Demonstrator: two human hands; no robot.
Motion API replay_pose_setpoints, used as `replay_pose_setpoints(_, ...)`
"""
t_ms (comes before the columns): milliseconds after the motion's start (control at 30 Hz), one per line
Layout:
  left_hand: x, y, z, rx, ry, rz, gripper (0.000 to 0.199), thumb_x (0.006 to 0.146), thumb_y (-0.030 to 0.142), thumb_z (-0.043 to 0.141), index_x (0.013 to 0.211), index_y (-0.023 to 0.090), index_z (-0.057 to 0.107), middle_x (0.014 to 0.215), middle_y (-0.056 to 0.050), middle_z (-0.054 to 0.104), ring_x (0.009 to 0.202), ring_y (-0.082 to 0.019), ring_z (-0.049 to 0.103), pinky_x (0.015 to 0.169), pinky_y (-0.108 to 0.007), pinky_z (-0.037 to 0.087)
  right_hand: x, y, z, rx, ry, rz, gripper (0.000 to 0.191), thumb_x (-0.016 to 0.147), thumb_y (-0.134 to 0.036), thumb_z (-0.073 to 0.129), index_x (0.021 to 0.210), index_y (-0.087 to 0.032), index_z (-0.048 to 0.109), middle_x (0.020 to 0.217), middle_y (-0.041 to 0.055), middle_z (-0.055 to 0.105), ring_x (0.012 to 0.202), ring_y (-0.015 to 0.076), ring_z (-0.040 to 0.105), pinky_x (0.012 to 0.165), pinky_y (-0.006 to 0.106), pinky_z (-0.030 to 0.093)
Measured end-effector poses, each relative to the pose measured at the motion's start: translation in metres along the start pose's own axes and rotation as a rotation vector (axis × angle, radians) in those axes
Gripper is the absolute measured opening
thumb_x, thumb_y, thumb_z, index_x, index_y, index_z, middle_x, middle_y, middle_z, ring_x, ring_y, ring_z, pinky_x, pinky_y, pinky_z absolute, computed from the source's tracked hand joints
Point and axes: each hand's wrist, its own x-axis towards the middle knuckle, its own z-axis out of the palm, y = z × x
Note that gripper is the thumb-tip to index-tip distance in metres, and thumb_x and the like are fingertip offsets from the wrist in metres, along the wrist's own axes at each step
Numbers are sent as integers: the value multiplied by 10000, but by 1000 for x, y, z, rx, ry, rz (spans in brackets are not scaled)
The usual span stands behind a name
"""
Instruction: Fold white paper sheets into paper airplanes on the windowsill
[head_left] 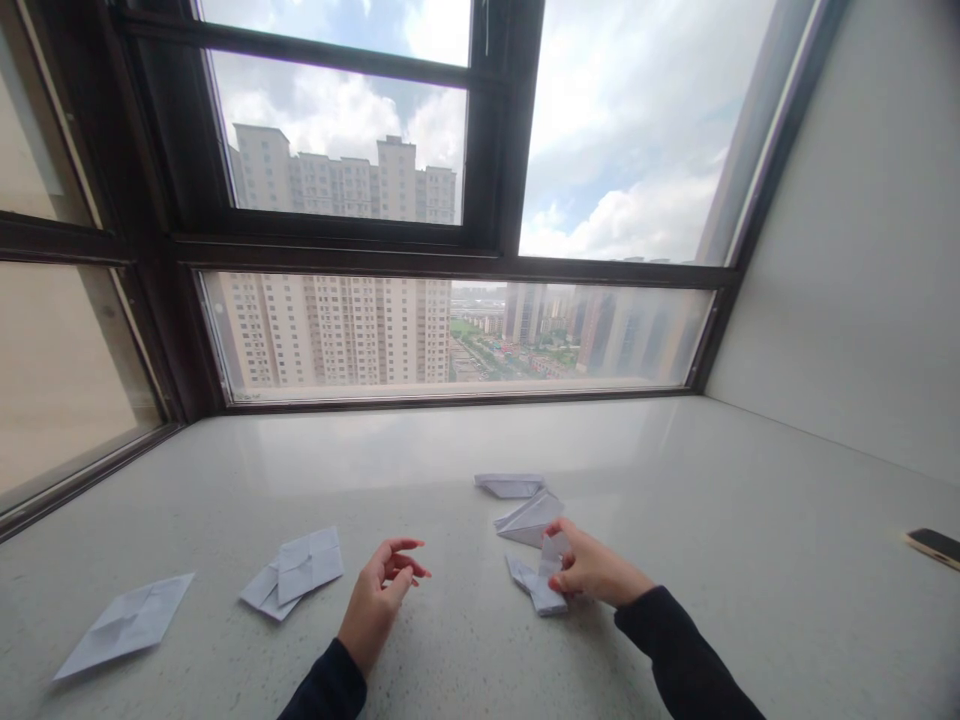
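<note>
Windowsill (420,460) is reached over by left hand (381,588), grip apart and empty, and right hand (589,570), grip clamped on folded paper (551,556) well in from the window edge. Single-piece handling is judged the current step; a steady pinch seems required.

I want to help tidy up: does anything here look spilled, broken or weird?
I see nothing spilled or broken. The odd one out is a dark, flat thing at the far right: it lies away from the folded papers, and the picture's edge cuts it off, so I can't tell what it is.
</note>
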Motion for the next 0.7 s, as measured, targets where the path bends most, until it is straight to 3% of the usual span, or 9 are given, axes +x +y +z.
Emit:
replay_pose_setpoints(100, -1, 1, 0, -3, -1, -8, 304, 595, 237, 455, 871, 139, 535, 639, -42, 636, 686, -194, 590, 558, -281, 421, -6, -7, 0, -35, 60, -70, 854, 525, -31, 542, 1270, -120, 134, 440, -136, 436, 439, 96, 478, 456, 191, 358)
replay_pose_setpoints(200, -1, 2, 1, -8, 3, -19, 301, 589, 242, 458, 860, 138, 537, 647, -42, 634, 685, -186, 587, 554, -272, 418, -11, -13, 2, -102, 111, -91, 944, 539, -16, 534, 1311, -131, 4, 424, -145, 420, 437, 102, 482, 469, 195, 369)
replay_pose_setpoints(500, 0, 1, 0, -10, 5, -17, 277, 585, 229, 462, 834, 140, 544, 639, -43, 633, 669, -188, 589, 543, -271, 413, -15, -18, 0, -133, 145, -56, 903, 530, 14, 539, 1290, -122, 72, 412, -137, 444, 436, 113, 512, 471, 195, 376)
replay_pose_setpoints(700, -1, 1, 0, 2, 3, -19, 271, 598, 222, 458, 839, 137, 547, 647, -45, 637, 677, -186, 591, 560, -274, 421, -11, -11, -2, -44, 76, -54, 902, 537, -20, 548, 1285, -117, 54, 397, -149, 419, 413, 115, 498, 438, 192, 354)
